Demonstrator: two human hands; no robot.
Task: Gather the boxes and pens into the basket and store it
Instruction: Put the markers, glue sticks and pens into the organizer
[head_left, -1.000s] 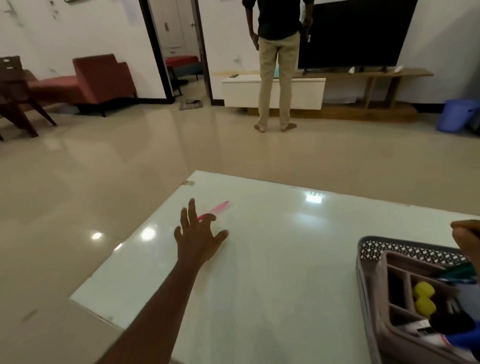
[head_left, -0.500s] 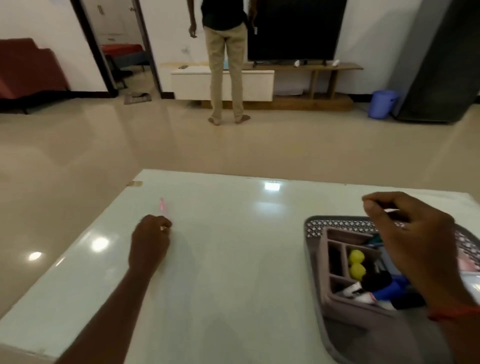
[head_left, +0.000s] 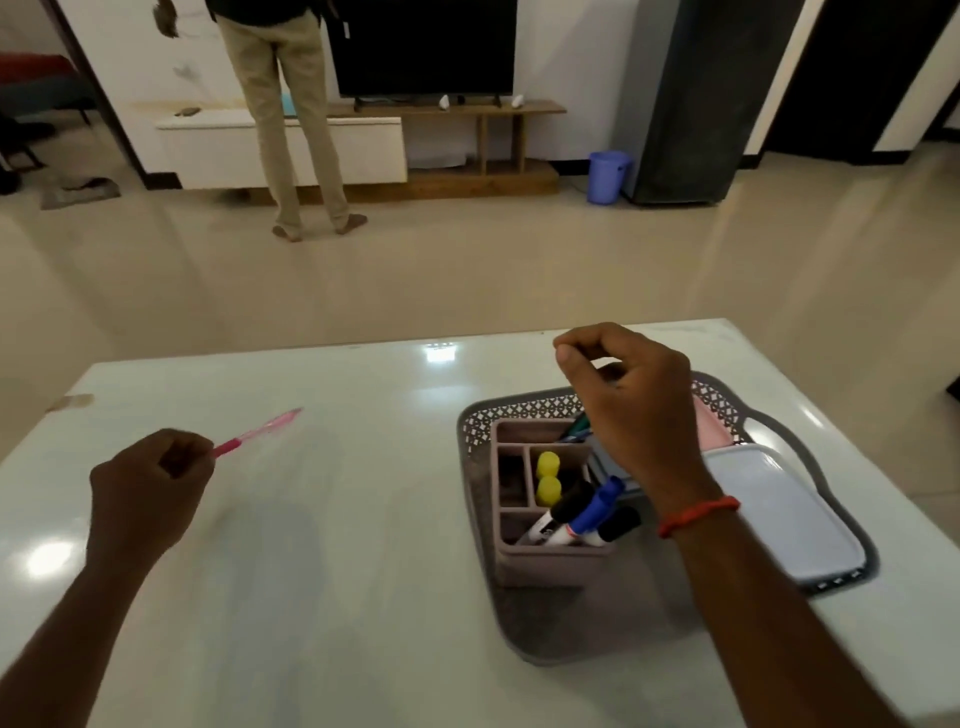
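Your right hand (head_left: 631, 410) hides basket's (head_left: 524, 410) middle contents; pen (head_left: 260, 431) motion-blurred in left hand (head_left: 150, 483); bystander (head_left: 291, 104) cropped at top.

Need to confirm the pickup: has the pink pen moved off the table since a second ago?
Yes. The pink pen, flat on the white table earlier, is now gripped in the left hand and raised, tip pointing away.

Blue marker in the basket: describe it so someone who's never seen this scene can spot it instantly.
On the white table sits a grey basket, right of centre, below the right hand. Inside it, a mauve organiser holds markers in its nearest compartment. The blue marker leans between two black-capped ones; it alone has a blue cap and stands tallest.
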